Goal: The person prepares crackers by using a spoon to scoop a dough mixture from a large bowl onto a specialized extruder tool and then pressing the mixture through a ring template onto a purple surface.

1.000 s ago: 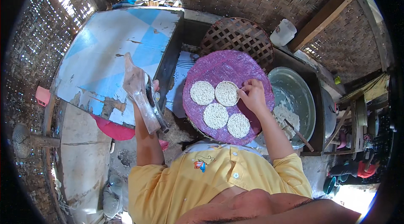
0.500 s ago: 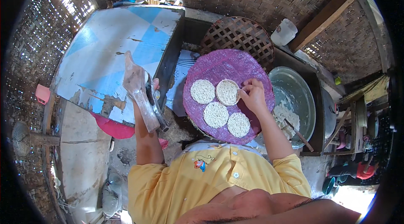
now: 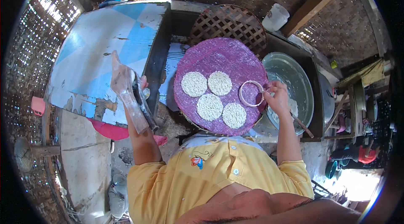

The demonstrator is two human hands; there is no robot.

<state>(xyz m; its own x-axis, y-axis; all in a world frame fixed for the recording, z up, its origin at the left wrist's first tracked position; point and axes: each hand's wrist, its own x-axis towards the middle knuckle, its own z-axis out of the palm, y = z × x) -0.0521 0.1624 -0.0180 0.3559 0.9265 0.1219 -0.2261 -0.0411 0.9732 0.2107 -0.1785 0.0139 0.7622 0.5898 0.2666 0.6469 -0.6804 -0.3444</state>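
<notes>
My right hand [image 3: 278, 99] pinches a thin pale ring mould [image 3: 241, 97] by its right side, over the right part of a round purple cloth-covered tray [image 3: 223, 51]. Purple cloth shows through the ring. To its left lie several flat white discs of squiggly strands, among them an upper one [image 3: 219, 83] and a lower one [image 3: 234, 115]. My left hand [image 3: 144, 82] grips a long wooden hand press [image 3: 125, 87] with two arms, held upright left of the tray; the tool hides most of that hand.
Right of the tray stands a large green basin [image 3: 309, 93] with white dough and a stick [image 3: 304, 128]. A woven bamboo lattice [image 3: 227, 22] leans behind. A worn blue-and-white board [image 3: 101, 34] lies at left. A white plastic container [image 3: 275, 17] sits at the back right.
My right hand has lifted the ring mould off the upper right disc and moved it right, leaving that disc on the cloth. My left hand still grips the press.
</notes>
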